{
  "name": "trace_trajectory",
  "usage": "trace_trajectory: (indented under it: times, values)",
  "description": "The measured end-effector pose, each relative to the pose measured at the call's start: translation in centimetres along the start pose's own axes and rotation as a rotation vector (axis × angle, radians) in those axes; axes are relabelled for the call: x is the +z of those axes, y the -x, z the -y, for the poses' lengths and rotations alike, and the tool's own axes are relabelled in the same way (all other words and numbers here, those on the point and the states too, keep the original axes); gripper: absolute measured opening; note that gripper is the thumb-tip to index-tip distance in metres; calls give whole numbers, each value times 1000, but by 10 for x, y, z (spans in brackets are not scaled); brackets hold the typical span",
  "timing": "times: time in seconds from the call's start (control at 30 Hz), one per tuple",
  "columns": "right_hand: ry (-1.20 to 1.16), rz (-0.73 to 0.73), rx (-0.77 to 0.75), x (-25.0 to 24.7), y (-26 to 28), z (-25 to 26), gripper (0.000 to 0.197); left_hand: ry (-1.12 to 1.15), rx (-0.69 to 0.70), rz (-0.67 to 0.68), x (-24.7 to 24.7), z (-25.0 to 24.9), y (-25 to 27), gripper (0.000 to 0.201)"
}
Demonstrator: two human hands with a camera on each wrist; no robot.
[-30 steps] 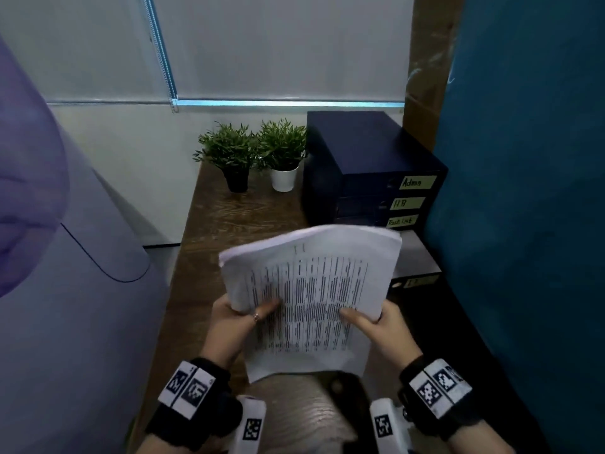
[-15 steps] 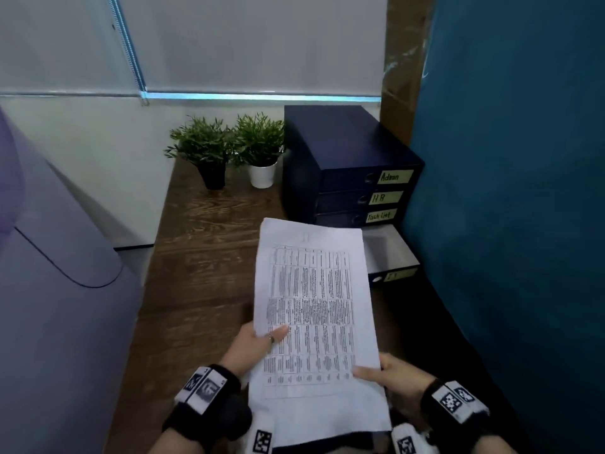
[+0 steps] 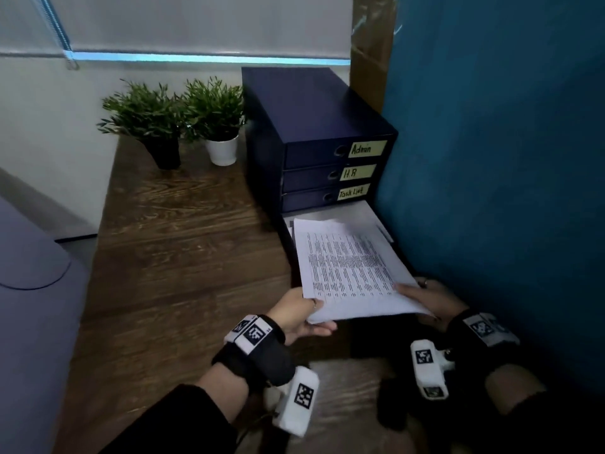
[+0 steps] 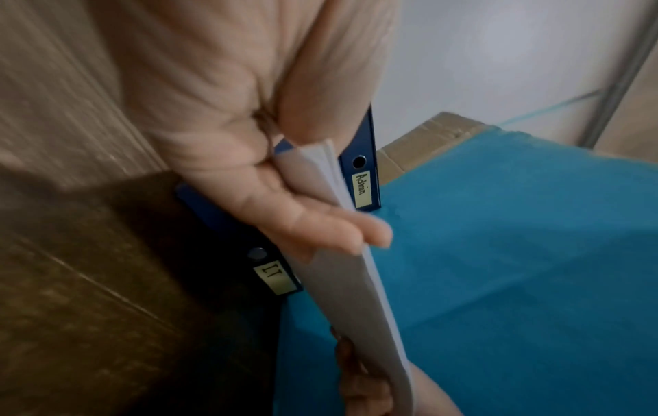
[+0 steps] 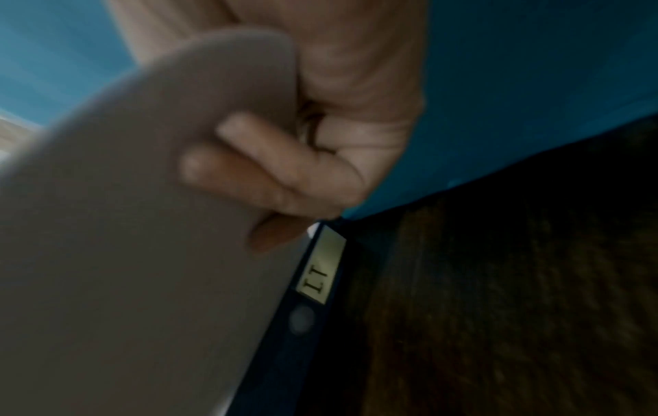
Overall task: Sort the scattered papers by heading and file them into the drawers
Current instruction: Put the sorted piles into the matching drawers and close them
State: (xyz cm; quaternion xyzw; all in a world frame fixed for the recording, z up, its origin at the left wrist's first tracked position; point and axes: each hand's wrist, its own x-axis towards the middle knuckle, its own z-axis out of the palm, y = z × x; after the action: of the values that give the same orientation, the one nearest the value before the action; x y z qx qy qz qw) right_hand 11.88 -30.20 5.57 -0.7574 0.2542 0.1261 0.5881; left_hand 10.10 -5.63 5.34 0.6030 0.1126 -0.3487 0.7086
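— What have your hands got?

— My left hand (image 3: 299, 314) and right hand (image 3: 432, 298) each pinch a near corner of the thin stack of white printed papers (image 3: 350, 267), fingers (image 4: 320, 228) curled underneath.

— Where is it?

— Above the pulled-out bottom drawer (image 3: 376, 217) of the dark blue drawer cabinet (image 3: 311, 126) on the brown wooden tabletop (image 3: 183, 257).

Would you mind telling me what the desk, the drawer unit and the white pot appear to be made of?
Desk: wood or wood-look laminate, dark brown with a visible grain. Drawer unit: matte navy, flat panels with crisp edges, perhaps board or plastic; I cannot tell which. White pot: smooth and plain, probably glazed ceramic or plastic.
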Motion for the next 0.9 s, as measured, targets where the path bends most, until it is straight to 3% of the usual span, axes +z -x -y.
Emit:
trace_trajectory:
  times: [0.1, 0.23, 0.37, 0.43, 0.5, 0.57, 0.73, 0.83, 0.9]
  values:
    - [-104, -205, -127, 2, -5, 17, 38, 149, -38, -72, 2, -5, -13, 18]
    - [-195, -169, -262, 12, 1, 32, 18, 322, -43, -147, -1, -11, -31, 16]
    - [-274, -191, -299, 29, -16, 46, 17, 361, 101, -332, -1, -22, -46, 31]
    - [-276, -208, -295, 35, -34, 51, 16, 321, 177, -378, -1, -28, -52, 25]
    - [-256, -221, -289, 41, -56, 53, 12, 200, 234, -382, 0, -33, -59, 20]
    - [-225, -231, -277, 46, -78, 56, 6, 9, 264, -370, -2, -34, -66, 31]
    - [-27, -233, -205, 49, -127, 54, 12, -417, 340, -330, -32, -15, -66, 59]
    - [282, -228, -237, 49, -144, 51, 25, -749, 300, -401, -70, 15, -52, 61]
    - [529, -219, -213, 51, -147, 46, 37, -931, 202, -483, -95, 39, -37, 61]
